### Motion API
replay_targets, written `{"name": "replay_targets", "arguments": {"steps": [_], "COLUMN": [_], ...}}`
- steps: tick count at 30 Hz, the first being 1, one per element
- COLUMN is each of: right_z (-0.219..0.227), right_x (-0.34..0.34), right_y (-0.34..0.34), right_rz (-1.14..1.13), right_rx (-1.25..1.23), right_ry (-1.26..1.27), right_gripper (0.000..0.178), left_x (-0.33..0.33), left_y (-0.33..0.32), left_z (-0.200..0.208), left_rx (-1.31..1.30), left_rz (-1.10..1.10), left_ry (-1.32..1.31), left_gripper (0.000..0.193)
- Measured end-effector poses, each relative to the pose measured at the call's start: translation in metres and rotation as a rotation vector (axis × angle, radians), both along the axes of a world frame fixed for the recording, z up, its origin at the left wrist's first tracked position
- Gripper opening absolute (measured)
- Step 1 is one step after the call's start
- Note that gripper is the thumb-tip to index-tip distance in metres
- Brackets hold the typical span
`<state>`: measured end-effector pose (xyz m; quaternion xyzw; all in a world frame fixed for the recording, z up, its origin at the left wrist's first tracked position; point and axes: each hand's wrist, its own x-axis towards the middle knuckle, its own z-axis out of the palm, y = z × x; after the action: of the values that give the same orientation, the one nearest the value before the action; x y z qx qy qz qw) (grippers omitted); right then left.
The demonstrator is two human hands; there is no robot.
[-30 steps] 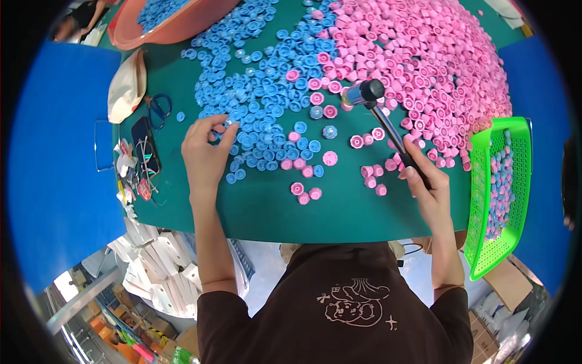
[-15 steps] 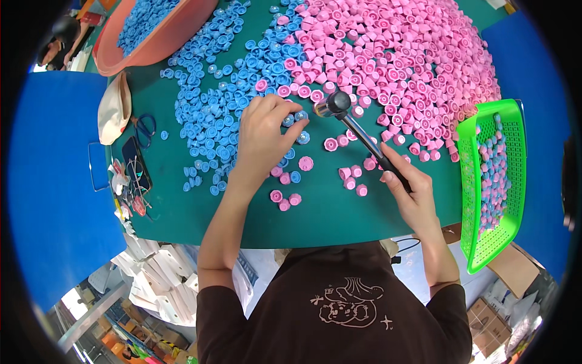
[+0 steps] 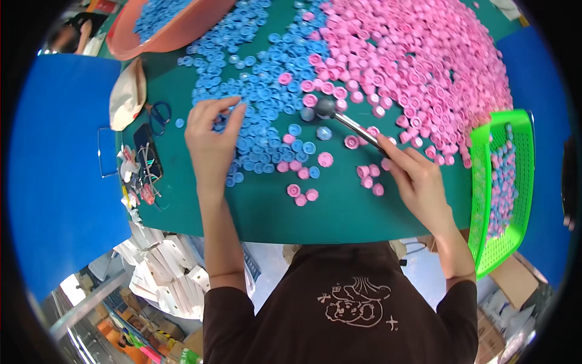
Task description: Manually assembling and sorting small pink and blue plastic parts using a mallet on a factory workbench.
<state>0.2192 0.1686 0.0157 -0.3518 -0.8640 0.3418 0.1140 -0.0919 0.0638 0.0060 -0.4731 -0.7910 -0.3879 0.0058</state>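
Note:
My left hand hovers over the left side of the loose blue caps, its thumb and forefinger apart, with blue caps showing between them. My right hand is wrapped round the handle of a small hammer, its dark rounded head pointing left. Beside that head lie a dark bluish cap and a blue cap with a shiny top. Several pink caps lie in small groups nearer my body. A large heap of pink caps spreads across the back right.
A salmon-coloured basin of blue pieces stands at the back left. At the right table edge sits a green basket with pink and blue pieces. Scissors, a phone and a cream pouch lie at the left.
My left hand has moved left, away from the shiny blue caps by the hammer, onto the blue pile, and its fingers have parted. The hammer head has come down lower. The view has shifted slightly.

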Motion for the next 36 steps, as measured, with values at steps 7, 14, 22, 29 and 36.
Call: {"name": "replay_targets", "arguments": {"steps": [7, 14, 22, 29, 36], "right_z": [0.004, 0.001, -0.006, -0.017, -0.013], "right_x": [0.011, 0.022, 0.025, 0.033, 0.035], "right_y": [0.008, 0.004, -0.001, -0.004, -0.003], "right_rz": [-0.202, -0.281, -0.263, -0.24, -0.24], "right_rx": [-0.274, -0.334, -0.358, -0.29, -0.323], "right_ry": [0.302, 0.267, 0.312, 0.326, 0.324], "right_gripper": [0.04, 0.04, 0.039, 0.042, 0.043], "left_x": [-0.05, -0.061, -0.071, -0.023, 0.051], "left_y": [-0.017, 0.007, 0.032, 0.032, 0.045], "left_z": [-0.023, -0.024, -0.001, 0.004, -0.015], "left_rx": [-0.075, -0.315, -0.554, -0.255, -0.006], "left_rz": [0.035, -0.05, -0.269, -0.15, -0.27], "left_ry": [-0.048, 0.262, 0.114, 0.015, -0.502], "left_gripper": [0.013, 0.017, 0.023, 0.026, 0.031]}}
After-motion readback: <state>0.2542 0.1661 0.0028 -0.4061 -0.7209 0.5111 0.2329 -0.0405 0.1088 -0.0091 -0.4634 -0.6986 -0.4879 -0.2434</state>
